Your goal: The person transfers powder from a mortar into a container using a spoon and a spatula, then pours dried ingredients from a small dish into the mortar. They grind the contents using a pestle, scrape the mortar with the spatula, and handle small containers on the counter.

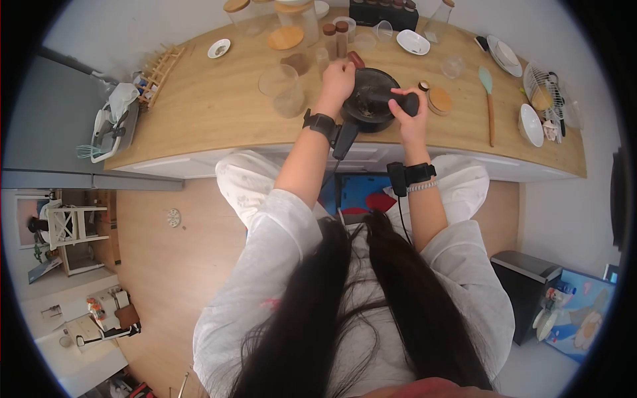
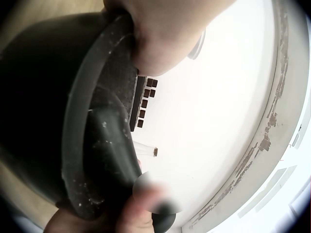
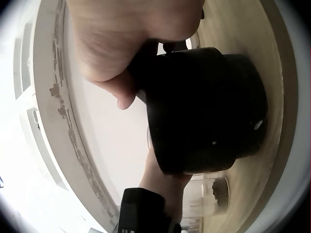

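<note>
In the head view my left hand (image 1: pixel 338 81) grips the left side of a black bowl (image 1: pixel 373 123) at the counter's front. My right hand (image 1: pixel 410 121) has its fingers and thumb round the knob of a black pestle (image 1: pixel 386 98), whose other end is inside the bowl. From the left wrist, the bowl (image 2: pixel 43 87) looks tilted, with the pestle (image 2: pixel 114 141) against its inner wall and right-hand fingers (image 2: pixel 138 213) at the knob. The right wrist view shows the outside of the bowl (image 3: pixel 204 111) below my right hand (image 3: pixel 131 34); the bowl's contents are unclear.
Clear cups (image 1: pixel 289 103), corked tubes (image 1: pixel 342 40) and a wooden lid (image 1: pixel 286 38) stand left of and behind the bowl. A round wooden lid (image 1: pixel 440 100) and a green spatula (image 1: pixel 490 109) lie to the right, near a white bowl (image 1: pixel 530 125) and wire basket (image 1: pixel 539 83).
</note>
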A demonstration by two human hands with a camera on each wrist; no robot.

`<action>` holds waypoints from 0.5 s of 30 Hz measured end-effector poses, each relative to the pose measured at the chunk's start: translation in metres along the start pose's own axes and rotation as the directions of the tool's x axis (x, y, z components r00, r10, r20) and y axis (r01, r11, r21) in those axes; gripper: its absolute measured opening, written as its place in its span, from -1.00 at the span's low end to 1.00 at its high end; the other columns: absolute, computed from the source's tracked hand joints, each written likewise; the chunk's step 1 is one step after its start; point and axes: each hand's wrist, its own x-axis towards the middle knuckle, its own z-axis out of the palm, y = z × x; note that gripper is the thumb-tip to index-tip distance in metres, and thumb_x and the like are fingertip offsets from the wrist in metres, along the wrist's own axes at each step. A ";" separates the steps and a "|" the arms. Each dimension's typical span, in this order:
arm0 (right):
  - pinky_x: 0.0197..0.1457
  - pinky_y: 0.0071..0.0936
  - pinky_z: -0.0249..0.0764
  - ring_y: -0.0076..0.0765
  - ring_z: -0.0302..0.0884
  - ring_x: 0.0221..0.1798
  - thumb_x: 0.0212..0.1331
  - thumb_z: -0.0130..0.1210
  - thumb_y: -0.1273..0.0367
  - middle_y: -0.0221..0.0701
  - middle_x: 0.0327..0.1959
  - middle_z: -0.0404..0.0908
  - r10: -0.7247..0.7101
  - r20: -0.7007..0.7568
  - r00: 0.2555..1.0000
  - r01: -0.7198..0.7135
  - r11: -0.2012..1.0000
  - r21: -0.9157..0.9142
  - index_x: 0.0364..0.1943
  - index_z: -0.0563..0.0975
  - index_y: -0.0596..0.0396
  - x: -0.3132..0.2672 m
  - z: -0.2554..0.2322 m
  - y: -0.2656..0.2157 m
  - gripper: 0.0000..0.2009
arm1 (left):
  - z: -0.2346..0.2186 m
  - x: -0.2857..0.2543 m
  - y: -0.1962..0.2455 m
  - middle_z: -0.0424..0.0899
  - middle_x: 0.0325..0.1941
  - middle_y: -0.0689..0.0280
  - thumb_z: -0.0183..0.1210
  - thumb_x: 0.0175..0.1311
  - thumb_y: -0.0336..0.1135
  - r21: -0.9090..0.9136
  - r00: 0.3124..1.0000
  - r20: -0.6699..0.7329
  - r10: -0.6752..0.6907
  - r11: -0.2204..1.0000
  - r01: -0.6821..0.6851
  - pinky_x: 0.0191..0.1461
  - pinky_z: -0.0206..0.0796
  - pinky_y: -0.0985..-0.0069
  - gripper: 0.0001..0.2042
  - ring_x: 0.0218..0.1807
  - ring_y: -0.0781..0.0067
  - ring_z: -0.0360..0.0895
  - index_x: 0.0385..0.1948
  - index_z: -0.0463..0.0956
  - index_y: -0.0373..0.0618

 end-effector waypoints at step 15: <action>-0.05 -0.53 0.23 -0.49 0.38 -0.20 0.14 0.14 0.30 -0.48 -0.26 0.51 0.489 0.002 0.872 -0.303 0.537 0.788 -0.25 0.45 -0.05 -0.002 -0.027 0.021 -0.85 | -0.001 -0.001 0.002 0.58 -0.52 0.04 0.04 0.19 -0.17 0.039 1.000 -0.027 0.010 0.999 -0.009 -0.27 0.34 0.36 -0.68 -0.41 0.24 0.55 -0.43 0.54 -0.33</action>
